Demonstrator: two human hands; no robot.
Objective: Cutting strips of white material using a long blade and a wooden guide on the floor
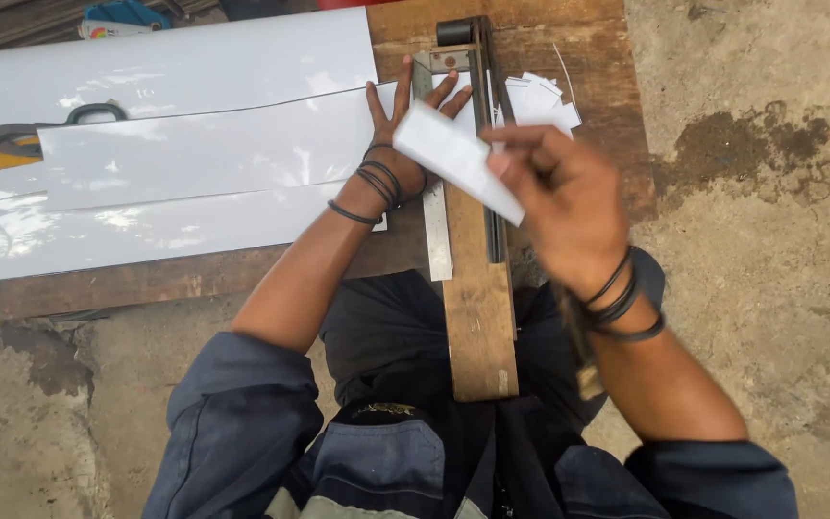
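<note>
The left hand (398, 144) lies flat and open, fingers spread, pressing the end of a long white sheet (194, 154) against the metal straightedge (434, 207) of a wooden lever cutter (477, 288) on the worktop (569, 58). The right hand (569, 197) is closed in a pinch on a small white cut piece (453, 159), held in the air above the cutter and blurred with motion. The likeliest trouble is at the left fingertips (439, 96): they reach right up to the cutting edge, so a blade coming down with them there could nick them. If the flat palm eases its pressure, the glossy sheet could also slide on those beneath it and leave a crooked edge. The pinched piece is held only by one end and could slip free. By count: two hands, each wrist wearing several dark bands; one cutter; three long white sheets lying overlapped; one piece in the fingers; and a small heap of cut pieces (540, 101) beyond the blade, perhaps five or six, though they overlap too much to count surely. A dark looped handle (98, 111) lies at the far left.
</note>
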